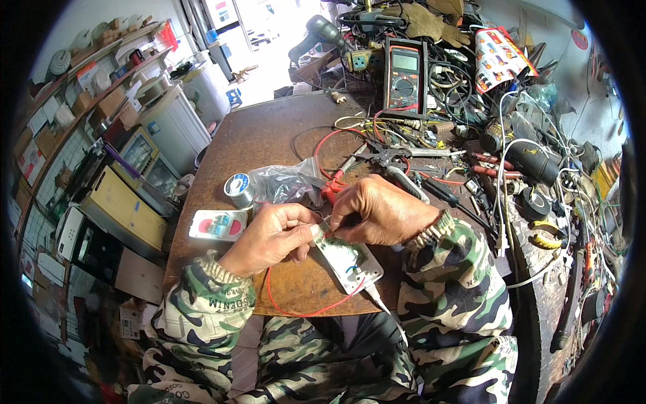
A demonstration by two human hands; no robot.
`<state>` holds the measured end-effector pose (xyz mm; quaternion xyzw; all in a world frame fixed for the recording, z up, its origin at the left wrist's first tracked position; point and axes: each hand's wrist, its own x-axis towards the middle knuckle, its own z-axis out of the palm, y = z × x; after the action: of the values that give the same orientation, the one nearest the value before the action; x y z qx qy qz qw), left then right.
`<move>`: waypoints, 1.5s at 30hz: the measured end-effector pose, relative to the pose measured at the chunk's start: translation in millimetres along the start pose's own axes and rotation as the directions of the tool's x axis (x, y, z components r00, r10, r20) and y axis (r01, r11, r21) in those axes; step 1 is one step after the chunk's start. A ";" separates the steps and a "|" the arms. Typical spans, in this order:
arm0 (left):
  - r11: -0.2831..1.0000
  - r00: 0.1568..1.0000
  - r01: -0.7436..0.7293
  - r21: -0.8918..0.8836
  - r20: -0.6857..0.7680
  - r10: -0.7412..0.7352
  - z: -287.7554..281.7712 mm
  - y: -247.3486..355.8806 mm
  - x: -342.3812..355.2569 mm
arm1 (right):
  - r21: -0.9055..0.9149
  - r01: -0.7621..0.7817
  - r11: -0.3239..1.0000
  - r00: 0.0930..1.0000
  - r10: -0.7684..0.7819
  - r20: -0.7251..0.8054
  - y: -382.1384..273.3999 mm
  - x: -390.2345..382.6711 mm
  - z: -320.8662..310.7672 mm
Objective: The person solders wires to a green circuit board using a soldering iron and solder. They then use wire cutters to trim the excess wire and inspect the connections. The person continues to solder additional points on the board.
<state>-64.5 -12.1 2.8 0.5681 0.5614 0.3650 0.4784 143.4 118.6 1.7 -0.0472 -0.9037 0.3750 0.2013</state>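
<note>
An opened white plastic casing lies tilted before me on the brown table, its inside facing up and a short blue wire showing in it. A white cable leaves its near end. From that end a thin red wire loops left and up beneath my left hand. Thumb and forefinger of that hand are pinched at the casing's far end; what lies between them is hidden. My right hand is closed over the same end, with a bit of red wire at its fingertips. Red-handled clips lie just beyond.
A white cover with red and blue patches, a solder spool and a clear plastic bag lie at left. Pliers, a multimeter, black tape and tangled cables crowd the right. Shelves line the left wall.
</note>
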 end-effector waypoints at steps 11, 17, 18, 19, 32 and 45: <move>0.965 0.997 0.045 -0.259 0.066 -0.029 -2.5 -9.2 5.9 | 0.283 -0.105 0.953 0.991 0.077 0.110 19.0 4.2 1.0; 0.938 0.993 0.101 -0.331 -0.018 -0.114 -4.0 -9.8 -8.6 | 0.341 -0.060 0.938 0.991 0.014 0.136 28.5 16.9 8.8; 0.934 0.995 0.100 -0.342 0.039 -0.092 -1.8 -6.3 3.4 | 0.329 -0.110 0.938 0.991 0.079 0.107 24.2 6.0 0.4; 0.932 0.994 0.106 -0.347 0.037 -0.099 -1.6 -6.2 4.5 | 0.328 -0.112 0.938 0.991 0.081 0.108 25.2 5.5 0.2; 0.881 0.987 0.159 -0.445 0.073 -0.141 -4.7 -7.1 2.5 | 0.382 -0.131 0.915 0.990 0.099 0.101 29.9 7.0 3.3; 0.884 0.987 0.163 -0.438 0.072 -0.147 -6.2 -9.6 2.1 | 0.345 -0.125 0.930 0.992 0.108 0.068 23.3 7.1 4.6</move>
<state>-72.9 -10.1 -4.9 0.4045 0.4985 0.4331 0.6327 133.5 133.9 -15.1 -0.0554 -0.8232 0.5413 0.1620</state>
